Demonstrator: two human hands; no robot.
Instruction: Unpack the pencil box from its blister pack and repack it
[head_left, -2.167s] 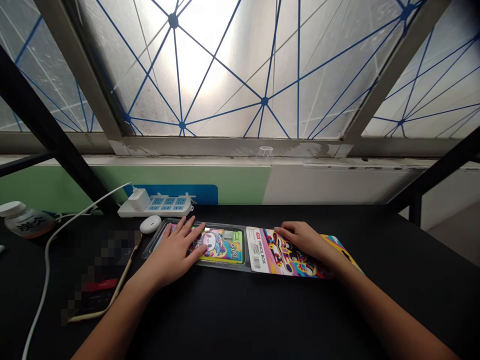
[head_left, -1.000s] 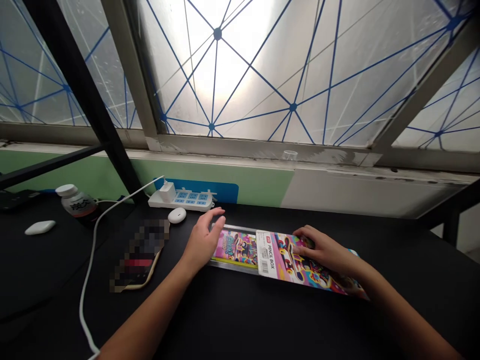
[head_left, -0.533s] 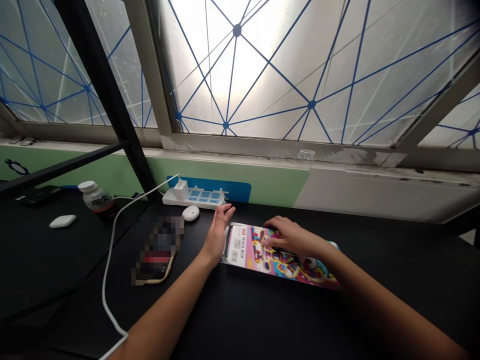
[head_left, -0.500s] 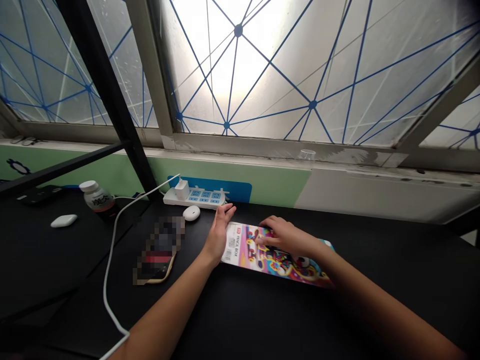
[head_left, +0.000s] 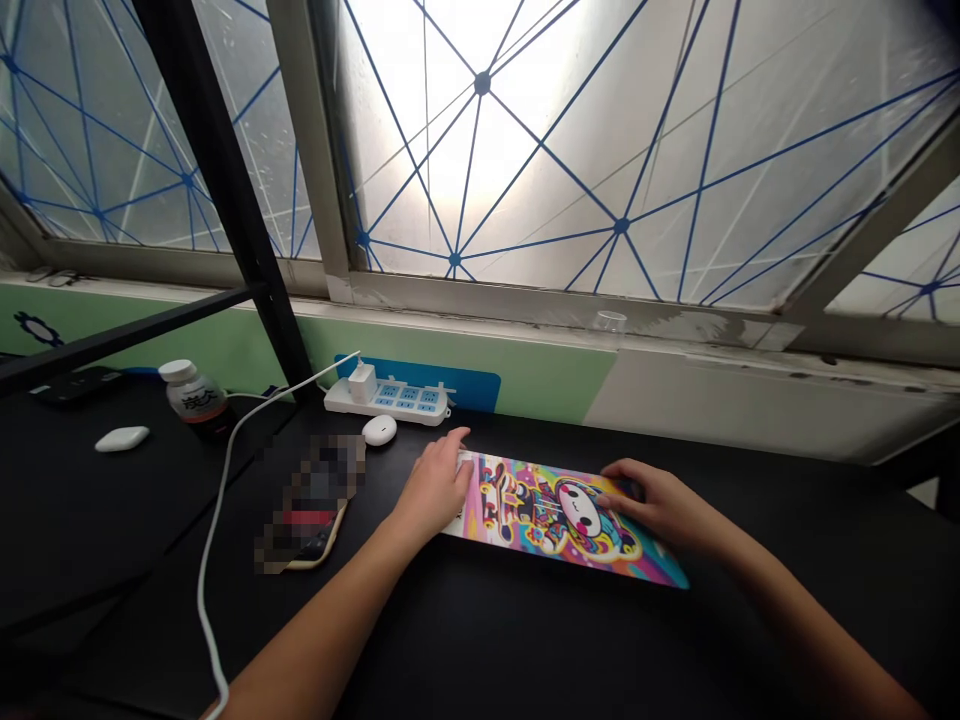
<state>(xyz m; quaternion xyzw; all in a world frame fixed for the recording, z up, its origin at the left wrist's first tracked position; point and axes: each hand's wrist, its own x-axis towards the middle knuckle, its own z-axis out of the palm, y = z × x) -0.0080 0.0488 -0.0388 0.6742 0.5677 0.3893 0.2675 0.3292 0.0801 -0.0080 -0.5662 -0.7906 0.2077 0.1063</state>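
A flat, brightly printed pencil box [head_left: 525,515] lies crosswise on the black table, a cartoon figure with a white face on its upper side. My left hand [head_left: 433,485] grips its left end, thumb on top, and covers most of the white label there. Toward the right end, my right hand [head_left: 652,500] holds the far edge, its thumb on the printed surface and its fingers behind that edge. The undersides of the fingers are hidden.
Left of the box are a blurred-out phone [head_left: 319,510], a white earbud case [head_left: 379,430] and a power strip [head_left: 390,398] with a charger and white cable [head_left: 217,510]. Farther left stand a bottle [head_left: 195,395] and another white object [head_left: 122,439]. Windows rise behind.
My right hand has slid right along the box, uncovering the cartoon face. My left hand has turned over the left end, now covering the label. The view has shifted slightly.
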